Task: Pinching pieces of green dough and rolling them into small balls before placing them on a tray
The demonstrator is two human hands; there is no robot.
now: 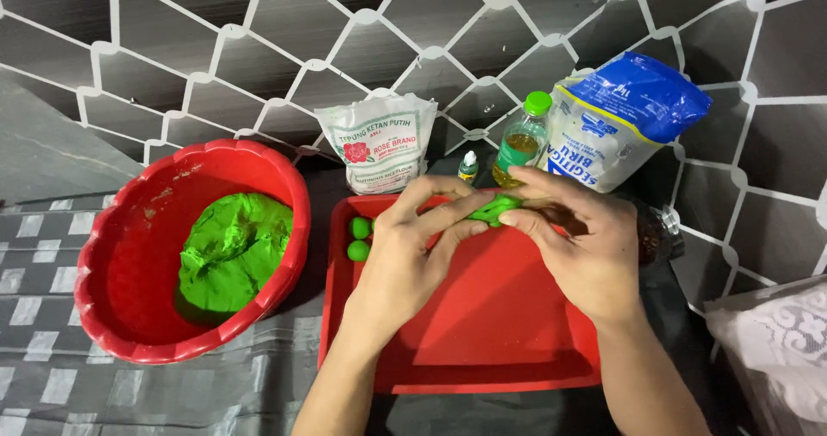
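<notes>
Two hands pinch one small green dough piece (494,208) above the red tray (482,358), toward its twelve o'clock edge: left hand (403,255) and right hand (579,242) both closed lightly around it. It looks soft, probably sticky; fingertip holds at its ends suit it.

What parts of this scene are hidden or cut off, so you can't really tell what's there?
Head view:
- Piece of green dough: mostly covered by the left hand and right hand; shape unclear.
- Dark object behind the right hand: hidden by the hand, too dark to identify.
- White patterned cloth: cut off by the right edge.
- Small green-capped dropper bottle: too small to tell its contents.
</notes>
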